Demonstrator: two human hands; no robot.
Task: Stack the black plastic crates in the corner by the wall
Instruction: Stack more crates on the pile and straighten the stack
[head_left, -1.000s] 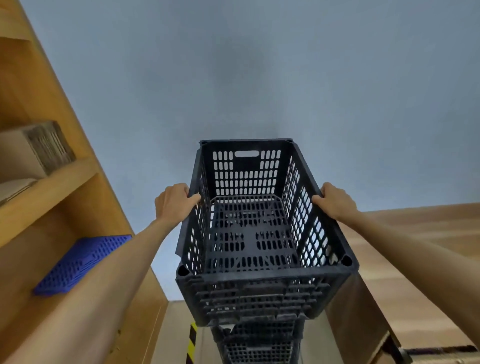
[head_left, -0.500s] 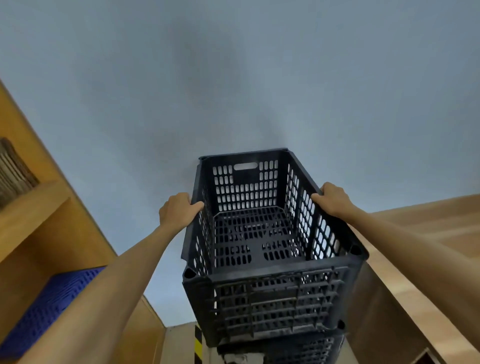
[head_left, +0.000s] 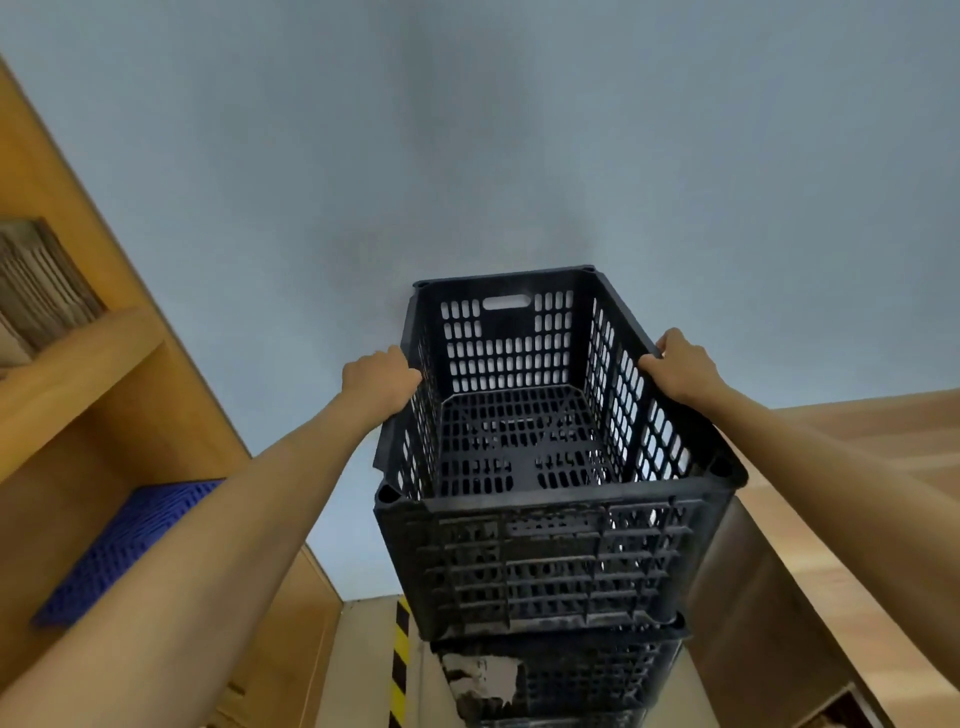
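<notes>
1. Crate (head_left: 545, 457), black and empty, sits atop another black crate (head_left: 561, 670) against the grey wall (head_left: 467, 156).
2. Left hand (head_left: 376, 382) and right hand (head_left: 678, 371) each clamp a side rim.
3. Wooden shelf (head_left: 78, 358) stands left, holding a blue tray (head_left: 130, 545); a wooden panel (head_left: 857, 467) stands close on the right.

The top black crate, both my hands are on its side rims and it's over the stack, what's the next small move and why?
Probably ease the top crate straight down and square it before letting go. The left hand and right hand grip its long rims, and its right end seems to overhang the crate below, so it may not be seated yet.
</notes>
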